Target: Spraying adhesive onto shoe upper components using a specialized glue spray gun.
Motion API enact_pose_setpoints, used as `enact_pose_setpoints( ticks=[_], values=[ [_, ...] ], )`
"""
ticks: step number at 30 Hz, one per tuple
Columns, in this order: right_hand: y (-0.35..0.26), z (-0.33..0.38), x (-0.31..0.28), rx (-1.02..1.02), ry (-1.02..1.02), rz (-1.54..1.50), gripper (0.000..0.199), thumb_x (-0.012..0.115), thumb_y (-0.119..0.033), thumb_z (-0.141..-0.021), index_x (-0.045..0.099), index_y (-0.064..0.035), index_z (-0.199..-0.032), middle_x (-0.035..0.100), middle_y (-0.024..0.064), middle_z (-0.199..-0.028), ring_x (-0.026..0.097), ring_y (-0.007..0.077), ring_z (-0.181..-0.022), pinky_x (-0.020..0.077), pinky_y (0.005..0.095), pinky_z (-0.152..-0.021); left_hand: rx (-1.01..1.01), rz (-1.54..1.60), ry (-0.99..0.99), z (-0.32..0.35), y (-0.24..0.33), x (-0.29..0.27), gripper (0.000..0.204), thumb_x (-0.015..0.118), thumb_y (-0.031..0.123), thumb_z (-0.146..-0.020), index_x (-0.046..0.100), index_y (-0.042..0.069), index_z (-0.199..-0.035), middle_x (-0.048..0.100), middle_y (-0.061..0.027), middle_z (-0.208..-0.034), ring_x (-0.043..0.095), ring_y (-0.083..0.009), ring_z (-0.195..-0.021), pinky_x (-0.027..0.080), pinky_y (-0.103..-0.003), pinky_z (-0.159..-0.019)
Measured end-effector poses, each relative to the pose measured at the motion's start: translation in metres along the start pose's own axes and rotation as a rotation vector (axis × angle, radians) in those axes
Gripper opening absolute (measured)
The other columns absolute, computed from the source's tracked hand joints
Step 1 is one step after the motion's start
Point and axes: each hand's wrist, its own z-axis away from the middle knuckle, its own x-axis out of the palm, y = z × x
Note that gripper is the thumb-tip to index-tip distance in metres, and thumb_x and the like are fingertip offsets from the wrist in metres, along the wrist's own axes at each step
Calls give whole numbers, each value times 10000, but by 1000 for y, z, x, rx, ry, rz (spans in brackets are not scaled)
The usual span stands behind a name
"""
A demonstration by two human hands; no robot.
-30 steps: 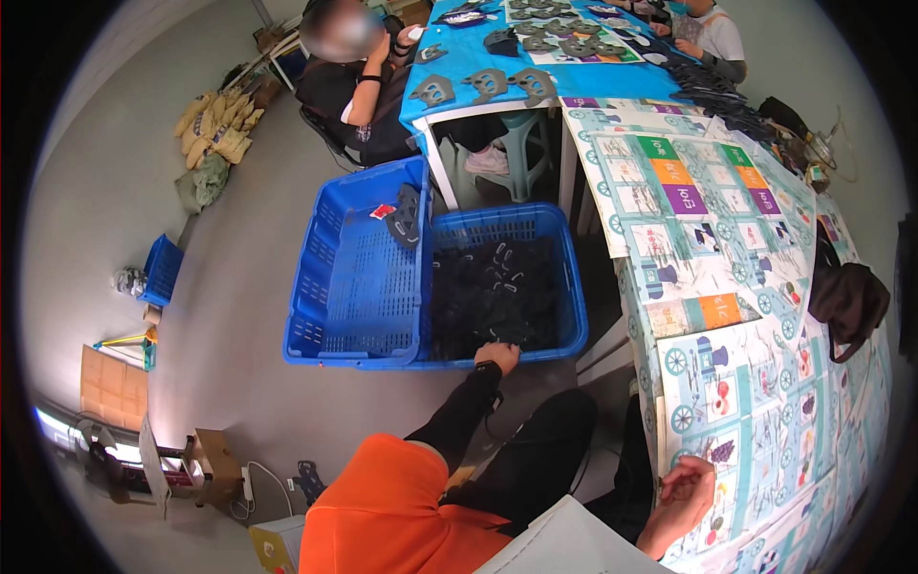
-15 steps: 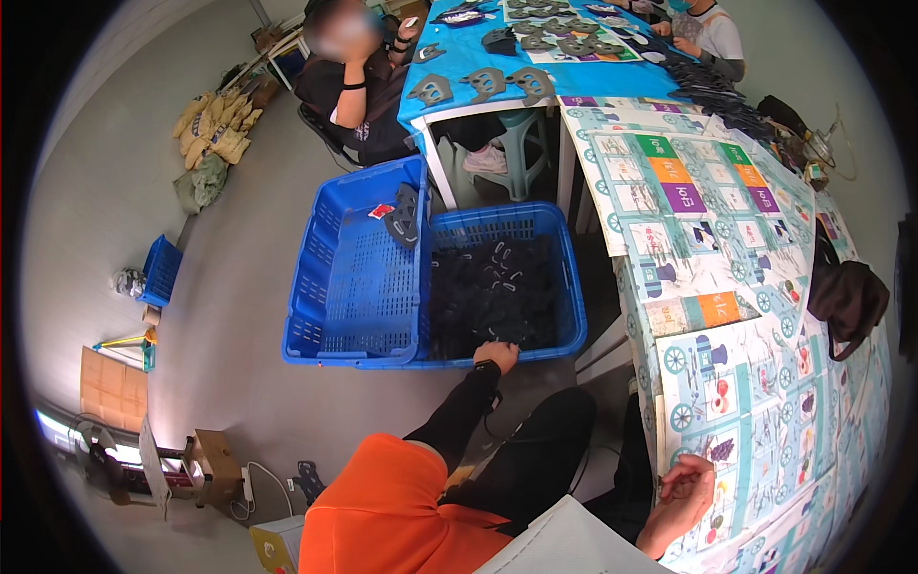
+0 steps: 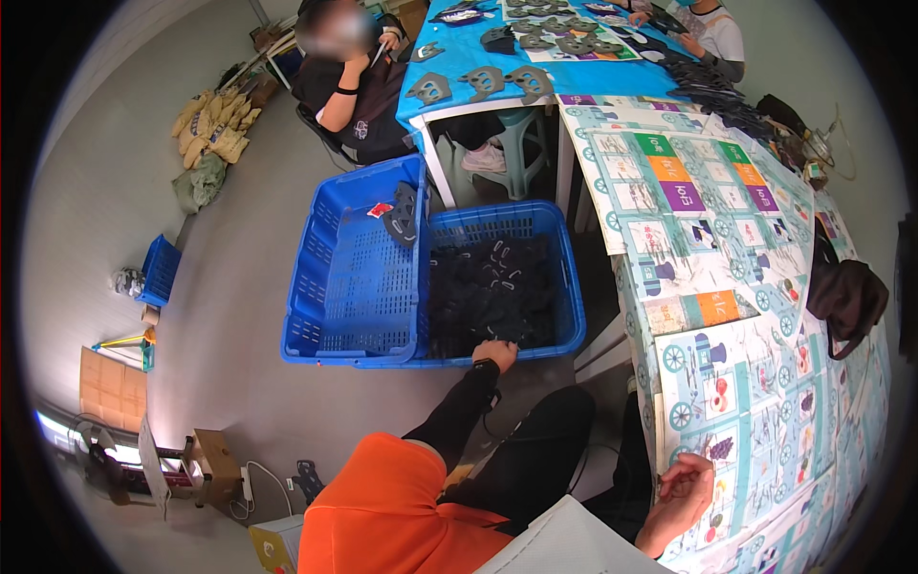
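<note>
My left hand is closed over the near rim of a blue plastic crate; its fingertips are partly hidden inside. The crate holds a heap of small black pieces, some with white oval outlines. Overlapping it on the left, a second blue crate sits tilted, with a dark grey cut-out piece and a red-and-white tag in it. My right hand hovers by or rests at the near table edge, fingers loosely bent and apart, holding nothing.
A table under printed sheets runs along my right, with a dark cloth bag on it. Beyond stands a blue-covered table bearing grey cut-out pieces. One person sits at its left, another at its right.
My hands stay almost where they were. The seated person at the far left has lowered a raised hand and holds something pale. Both crates look nearly unmoved.
</note>
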Motion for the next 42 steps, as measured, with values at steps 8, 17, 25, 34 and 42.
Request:
enact_pose_setpoints(
  ticks=[8, 17, 25, 34, 42],
  values=[
    [-1, 0, 0, -2, -16, -3, 425, 371, -353, -1045, 626, -26, -950, 503, 12, -632, 341, 44, -507, 233, 189, -481, -13, 13, -2, 1, 2, -4, 473, 409, 389, -917, 770, 83, -892, 739, -143, -943, 683, -360, -941, 530, -463, -870],
    [-1, 0, 1, -2, 0, 1, 428, 376, -356, -1047, 628, -27, -943, 507, 11, -633, 345, 42, -504, 232, 189, -478, -13, 6, -36, 2, 3, -6, 482, 398, 400, -930, 765, 86, -933, 735, -136, -1002, 673, -349, -983, 519, -456, -892],
    [0, -1, 0, -9, 42, 31, 430, 365, -350, -1046, 624, -22, -944, 506, 15, -632, 338, 46, -492, 231, 191, -471, 39, -9, -75, 2, 3, -7, 488, 385, 391, -936, 763, 82, -929, 735, -138, -995, 673, -351, -976, 521, -457, -883],
    [-1, 0, 0, -5, 46, 29, 429, 357, -342, -1047, 623, -19, -951, 509, 20, -634, 349, 48, -508, 239, 194, -479, 21, 31, -43, 2, 2, -4, 484, 393, 386, -925, 766, 78, -903, 738, -139, -966, 675, -356, -961, 522, -456, -878],
    [0, 0, -1, -6, -19, 7, 444, 365, -362, -1056, 628, -17, -960, 513, 19, -638, 345, 46, -501, 236, 192, -475, -4, 10, -17, 2, 1, -3, 491, 391, 393, -927, 766, 78, -910, 737, -141, -973, 671, -358, -976, 519, -455, -887]
  ],
)
